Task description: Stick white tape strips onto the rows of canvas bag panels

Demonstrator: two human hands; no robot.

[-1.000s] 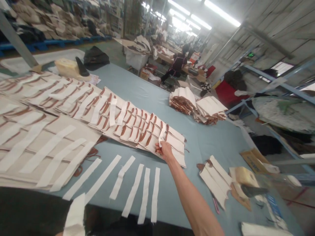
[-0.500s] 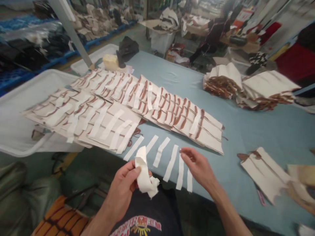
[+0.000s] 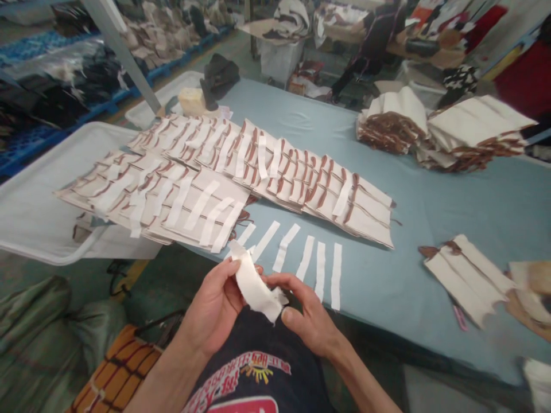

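Note:
My left hand [image 3: 219, 304] is closed on a small bundle of white cloth strips [image 3: 253, 284], thumb on top, the strips curling down to the right. My right hand [image 3: 307, 312] is at the bundle's lower right end, index finger and thumb apart on either side of it; whether they touch the cloth is hard to tell. Beyond the hands, several single white strips [image 3: 321, 267] lie side by side along the near edge of the blue table [image 3: 413, 275]. Overlapping cream fabric pieces with brown trim [image 3: 370, 221] spread across the table, some with white strips on them.
Stacked cream and brown pieces [image 3: 477, 129] are at the back right. One loose cream piece [image 3: 465, 281] lies at the right near a pink tool [image 3: 459, 317]. A white plastic bin [image 3: 38, 212] stands at the left. A yellow block [image 3: 192, 101] sits at the far left corner.
My right hand has left the laid-out strips and come back left to the bundle in my left hand. The bundle now tilts more to the right. The view has shifted slightly.

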